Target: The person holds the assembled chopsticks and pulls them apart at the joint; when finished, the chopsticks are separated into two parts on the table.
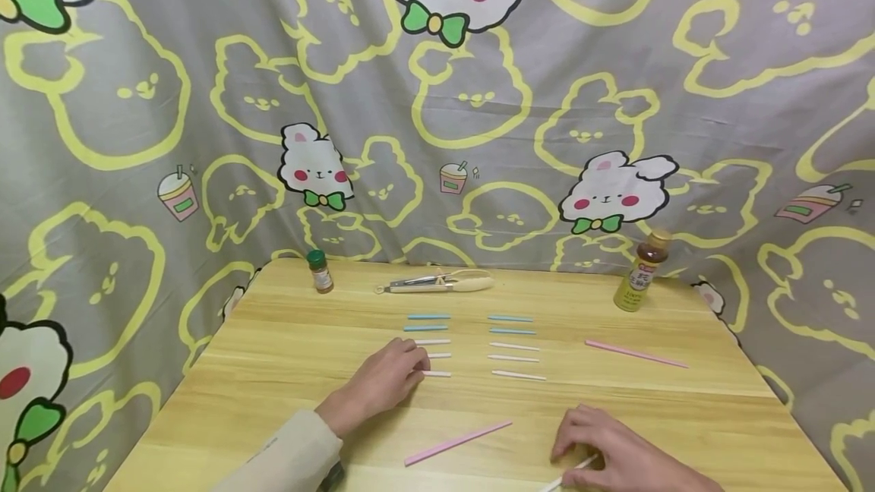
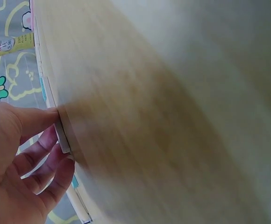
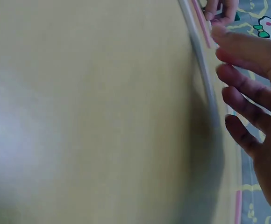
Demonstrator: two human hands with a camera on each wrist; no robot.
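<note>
My left hand [image 1: 383, 380] is at the left column of short sticks, its thumb and fingertips pinching the nearest white stick [image 1: 437, 373]. The left wrist view shows that white stick [image 2: 62, 137] lying on the tabletop between thumb and fingers. My right hand [image 1: 604, 450] hovers at the front right with loosely bent fingers. Beside it is a longer white stick [image 1: 577, 472]. In the right wrist view a gap shows between the fingers and this white stick [image 3: 202, 65]. A pink stick [image 1: 458, 443] lies slanted between the hands.
Two blue sticks [image 1: 513, 318] and three white sticks [image 1: 516, 358] form the right column. Farther right lies another pink stick [image 1: 636, 354]. Along the back stand a green-capped jar [image 1: 320, 273], tongs [image 1: 437, 282] and a bottle [image 1: 639, 275]. A patterned curtain [image 1: 383, 112] borders the wooden table [image 1: 225, 386].
</note>
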